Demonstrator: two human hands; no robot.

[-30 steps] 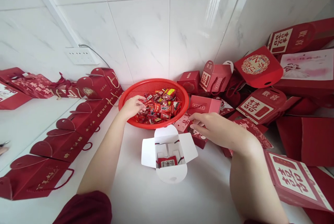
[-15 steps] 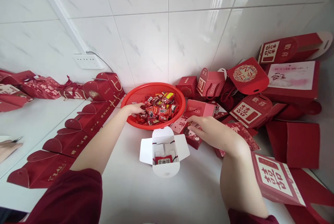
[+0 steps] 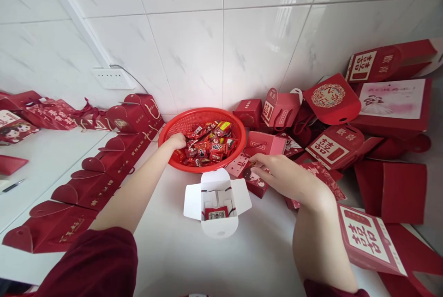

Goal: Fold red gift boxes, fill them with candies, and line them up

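My left hand [image 3: 177, 141] is inside the left side of a red plastic basket [image 3: 166, 162], its fingers curled in beside a heap of red-wrapped sweets [image 3: 209, 145]. Whatever those fingers may hold is hidden. In front of the basket stands an open white-lined box [image 3: 219, 228] with its flaps spread; a red packet [image 3: 216, 213] lies inside. My right hand [image 3: 277, 171] hovers or rests over a small red printed box [image 3: 255, 185], fingers loosely bent and apart, with nothing visible in them. Contact with that box cannot be made out.
A row of closed red gift boxes [image 3: 83, 187] runs along the left. Folded and unfolded red boxes [image 3: 328, 147] pile up on the right. Behind stands a tiled wall with a power strip [image 3: 113, 78]. A pen [image 3: 13, 185] lies at the far left.
My left hand's fingers have curled in and drawn slightly left, off the sweets. Another person's hand has left the left edge, and the pen lies there. My right hand has hardly moved.
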